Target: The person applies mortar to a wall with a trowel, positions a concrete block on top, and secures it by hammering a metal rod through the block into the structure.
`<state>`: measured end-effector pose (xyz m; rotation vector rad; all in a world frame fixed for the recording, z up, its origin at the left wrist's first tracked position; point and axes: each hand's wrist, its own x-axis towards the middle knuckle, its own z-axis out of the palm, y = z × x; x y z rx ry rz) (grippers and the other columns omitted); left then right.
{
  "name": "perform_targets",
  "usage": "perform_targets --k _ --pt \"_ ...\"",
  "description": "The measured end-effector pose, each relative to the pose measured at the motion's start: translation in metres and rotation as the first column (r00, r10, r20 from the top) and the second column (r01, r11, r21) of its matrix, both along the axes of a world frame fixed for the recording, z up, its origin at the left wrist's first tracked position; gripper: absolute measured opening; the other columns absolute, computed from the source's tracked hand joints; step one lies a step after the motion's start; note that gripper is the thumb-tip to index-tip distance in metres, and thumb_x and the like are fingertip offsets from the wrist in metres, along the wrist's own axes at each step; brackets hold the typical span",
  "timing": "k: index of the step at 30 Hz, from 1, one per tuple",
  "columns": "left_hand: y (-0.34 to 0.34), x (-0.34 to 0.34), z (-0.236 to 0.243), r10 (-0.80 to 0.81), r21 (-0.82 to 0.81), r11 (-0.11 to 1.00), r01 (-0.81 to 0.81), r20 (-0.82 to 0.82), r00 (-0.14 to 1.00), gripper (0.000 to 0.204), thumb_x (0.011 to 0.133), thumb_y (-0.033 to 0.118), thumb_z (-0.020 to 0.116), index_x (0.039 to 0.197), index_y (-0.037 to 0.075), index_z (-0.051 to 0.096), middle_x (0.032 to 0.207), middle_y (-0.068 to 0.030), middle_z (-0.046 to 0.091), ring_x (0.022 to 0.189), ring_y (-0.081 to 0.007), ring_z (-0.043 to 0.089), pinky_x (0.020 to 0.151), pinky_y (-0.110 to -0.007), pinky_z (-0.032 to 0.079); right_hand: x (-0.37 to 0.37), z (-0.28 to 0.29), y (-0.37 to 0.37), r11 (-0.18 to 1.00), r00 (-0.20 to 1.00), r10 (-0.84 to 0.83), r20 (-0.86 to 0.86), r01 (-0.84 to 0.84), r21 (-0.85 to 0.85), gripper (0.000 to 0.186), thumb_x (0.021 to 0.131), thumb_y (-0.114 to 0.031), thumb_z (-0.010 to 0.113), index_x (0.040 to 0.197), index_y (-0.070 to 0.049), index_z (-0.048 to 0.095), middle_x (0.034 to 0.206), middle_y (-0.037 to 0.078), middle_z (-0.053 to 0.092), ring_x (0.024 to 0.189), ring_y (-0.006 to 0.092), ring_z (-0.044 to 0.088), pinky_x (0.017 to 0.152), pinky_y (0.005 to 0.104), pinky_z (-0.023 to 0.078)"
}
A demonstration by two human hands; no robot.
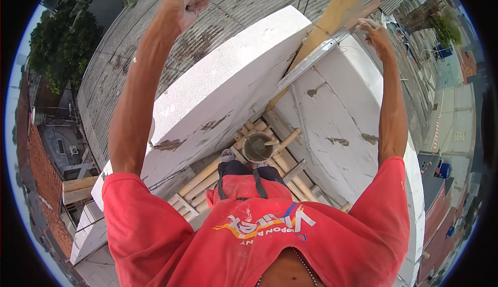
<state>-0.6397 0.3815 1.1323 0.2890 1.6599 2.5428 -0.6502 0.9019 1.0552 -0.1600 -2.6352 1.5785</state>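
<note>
My left hand (188, 0) is raised at the top edge, beyond the left white block wall (228, 58). Its fingers are curled closed and dusted with pale powder; whatever they hold, if anything, is hidden. Over the top of the right white block wall (337, 115) is my right hand (374, 35), fingers bent in a pinch, their contents too small to make out. Just left of it, a straight metal bar (316, 56) stands where the two walls meet, with thin wire (332, 35) around its top. A wooden board (337, 9) rises behind the bar.
Below, between the walls, a round bucket (245, 152) of grey mortar, with a handle poking out, rests on bamboo poles (199, 183) by my feet. A corrugated roof (124, 53) spreads beyond the left wall. Rooftops (446, 126) lie far below at right.
</note>
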Motion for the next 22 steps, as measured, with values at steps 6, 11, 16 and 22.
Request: perform_targets --k 6,11,16,22 --pt "-0.041 0.138 0.038 0.065 0.021 0.998 -0.062 -0.357 0.932 0.017 0.104 0.014 0.054 0.088 0.010 0.055 0.064 0.0075 0.034 0.051 -0.0029 0.031 0.048 -0.022 0.026 0.132 -0.014 -0.030 0.856 0.781 -0.445 -0.439 0.514 0.048 0.038 0.101 -0.032 0.057 0.119 0.000 0.071 0.110 0.010 0.070 0.074 0.0127 0.056 0.065 0.0256 0.052" --pt "-0.109 0.237 0.049 0.192 0.039 0.980 -0.195 -0.442 0.876 0.020 0.106 0.012 0.047 0.087 0.010 0.052 0.066 0.0061 0.037 0.053 -0.0038 0.034 0.050 -0.022 0.029 0.219 -0.027 -0.150 0.846 0.768 -0.410 -0.493 0.522 0.109 0.039 0.104 -0.030 0.056 0.120 0.003 0.068 0.095 0.010 0.067 0.066 0.0134 0.050 0.061 0.0292 0.045" --pt "-0.193 0.359 0.087 0.425 0.023 0.884 -0.468 -0.458 0.781 0.024 0.109 0.010 0.040 0.087 0.010 0.050 0.068 0.0046 0.041 0.055 -0.0047 0.037 0.052 -0.021 0.031 0.240 -0.053 -0.273 0.965 0.905 -0.221 -0.362 0.257 0.051 0.037 0.104 -0.027 0.056 0.120 0.004 0.067 0.092 0.010 0.066 0.066 0.0131 0.050 0.062 0.0289 0.044" --pt "-0.285 0.545 0.136 0.726 0.114 0.621 -0.775 -0.457 0.514 0.027 0.104 0.007 0.041 0.077 0.010 0.045 0.067 -0.0012 0.043 0.051 -0.0080 0.040 0.053 -0.024 0.034 0.231 -0.062 -0.378 0.987 0.913 -0.116 -0.392 0.152 0.062 0.032 0.103 -0.024 0.058 0.123 0.000 0.069 0.095 0.009 0.069 0.066 0.0110 0.049 0.062 0.0266 0.045"
